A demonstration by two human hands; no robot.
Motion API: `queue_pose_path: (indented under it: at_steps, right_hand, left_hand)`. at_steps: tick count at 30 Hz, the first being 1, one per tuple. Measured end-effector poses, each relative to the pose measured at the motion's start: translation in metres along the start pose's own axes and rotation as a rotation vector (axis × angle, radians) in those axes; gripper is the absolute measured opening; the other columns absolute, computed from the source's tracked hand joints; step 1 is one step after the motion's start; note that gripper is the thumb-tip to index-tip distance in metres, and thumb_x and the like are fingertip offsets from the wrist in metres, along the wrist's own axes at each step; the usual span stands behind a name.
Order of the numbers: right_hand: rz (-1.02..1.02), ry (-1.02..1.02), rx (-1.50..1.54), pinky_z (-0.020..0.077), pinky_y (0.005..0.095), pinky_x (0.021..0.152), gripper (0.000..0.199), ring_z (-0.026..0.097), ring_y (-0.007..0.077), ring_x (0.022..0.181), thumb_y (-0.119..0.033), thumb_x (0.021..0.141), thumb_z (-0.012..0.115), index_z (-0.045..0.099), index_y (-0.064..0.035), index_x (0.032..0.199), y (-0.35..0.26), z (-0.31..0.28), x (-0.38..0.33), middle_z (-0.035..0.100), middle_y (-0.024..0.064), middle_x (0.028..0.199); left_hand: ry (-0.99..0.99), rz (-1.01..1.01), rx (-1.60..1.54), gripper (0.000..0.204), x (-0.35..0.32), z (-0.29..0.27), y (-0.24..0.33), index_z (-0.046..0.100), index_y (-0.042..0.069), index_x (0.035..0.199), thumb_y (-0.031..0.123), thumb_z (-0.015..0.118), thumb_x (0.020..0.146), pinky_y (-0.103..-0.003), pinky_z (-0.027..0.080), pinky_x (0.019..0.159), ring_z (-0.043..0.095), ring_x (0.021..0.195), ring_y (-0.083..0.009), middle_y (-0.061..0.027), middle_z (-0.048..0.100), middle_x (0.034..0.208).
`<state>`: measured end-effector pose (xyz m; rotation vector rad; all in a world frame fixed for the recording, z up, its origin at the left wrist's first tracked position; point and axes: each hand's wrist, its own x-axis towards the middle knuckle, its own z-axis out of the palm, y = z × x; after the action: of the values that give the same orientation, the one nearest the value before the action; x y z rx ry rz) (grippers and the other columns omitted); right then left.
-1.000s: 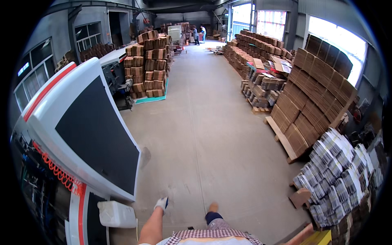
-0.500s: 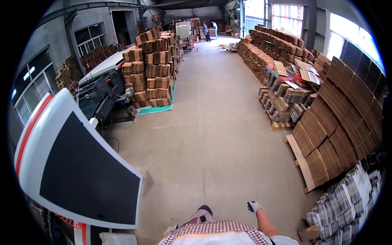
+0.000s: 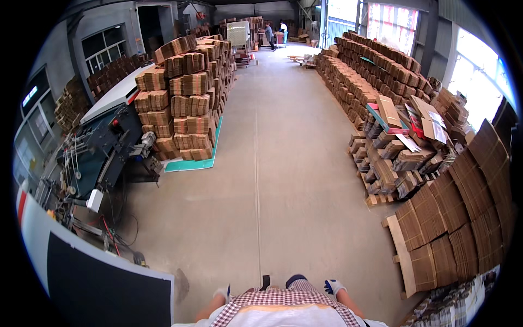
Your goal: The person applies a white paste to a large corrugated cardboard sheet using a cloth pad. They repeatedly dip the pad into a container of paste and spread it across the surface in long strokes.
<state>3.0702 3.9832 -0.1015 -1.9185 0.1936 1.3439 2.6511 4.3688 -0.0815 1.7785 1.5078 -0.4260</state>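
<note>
My right hand (image 3: 335, 286) hangs beside my body at the lower edge, in a white work glove with dark blue fingers. It holds nothing that I can see, and its fingers look loosely apart. Over on the other side my left hand (image 3: 223, 292), gloved the same way, hangs low beside the checked apron (image 3: 289, 297). Its fingers are mostly hidden, and I see no object in it. Neither hand touches anything around it. The concrete floor (image 3: 294, 218) lies beneath both hands, and the tip of a dark shoe (image 3: 297, 278) shows between them.
A white machine cover with a dark panel (image 3: 103, 283) stands near left, by a machine (image 3: 103, 152) with cables. Bundled cardboard stacks (image 3: 188, 101) rise beyond it. On the right are a pallet of cardboard (image 3: 441, 234) and more stacks (image 3: 392, 152). Two people (image 3: 269, 35) stand far ahead.
I have moved forward along the aisle: the machine cover and the pallets have slid nearer and lower. My left hand has come more into view, and my right hand has drawn back slightly.
</note>
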Motion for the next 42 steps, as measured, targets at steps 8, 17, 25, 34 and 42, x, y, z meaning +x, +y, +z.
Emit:
queue_pose_path:
  at_steps: [8,17,25,34,42]
  right_hand:
    - [0.102,-0.071,-0.427,0.0503,0.0431,0.053,0.028,0.063,0.0251,0.06,-0.039,0.093,0.055,0.065,-0.0141,0.085,-0.03,-0.079,0.229,0.066,0.0105,0.072]
    - [-0.094,0.116,-0.177,0.0456,0.0358,0.046,0.026,0.06,0.018,0.054,-0.036,0.093,0.06,0.066,-0.0119,0.086,-0.512,-0.115,0.365,0.067,0.0073,0.072]
    - [-0.717,0.244,-0.76,0.0467,0.0301,0.051,0.026,0.06,0.0133,0.059,-0.036,0.093,0.061,0.071,-0.0128,0.092,-0.94,-0.076,0.545,0.069,0.0026,0.073]
    - [-0.182,0.058,-0.393,0.0469,0.0358,0.054,0.036,0.063,0.0181,0.06,-0.043,0.089,0.057,0.072,-0.0109,0.083,-1.028,-0.137,0.681,0.07,0.0061,0.07]
    - [0.077,-0.024,-0.535,0.0549,0.0459,0.074,0.033,0.069,0.0346,0.09,-0.034,0.091,0.051,0.071,-0.0092,0.1,-1.111,-0.161,0.814,0.072,0.0168,0.098]
  left_hand:
    - [0.048,0.447,-0.721,0.052,0.267,-0.189,0.394,0.062,0.001,0.126,0.043,0.059,0.095,-0.033,0.047,0.095,0.062,0.111,-0.0234,-0.0131,0.068,0.12]
    - [-0.053,0.055,0.028,0.062,0.351,-0.193,0.46,0.063,0.005,0.126,0.055,0.044,0.095,-0.044,0.042,0.105,0.056,0.123,-0.0343,-0.0195,0.062,0.129]
    - [-0.188,-0.388,-0.186,0.061,0.474,-0.223,0.559,0.061,0.003,0.127,0.052,0.044,0.095,-0.043,0.043,0.103,0.057,0.122,-0.0357,-0.0206,0.062,0.129]
    - [-0.036,-0.258,-0.294,0.06,0.758,-0.363,0.838,0.059,0.001,0.129,0.05,0.045,0.095,-0.042,0.044,0.102,0.057,0.121,-0.0373,-0.0218,0.062,0.129]
    - [0.229,0.442,-0.487,0.047,1.05,-0.593,1.189,0.063,0.0,0.123,0.039,0.055,0.098,-0.033,0.047,0.097,0.062,0.114,-0.0232,-0.0118,0.067,0.123]
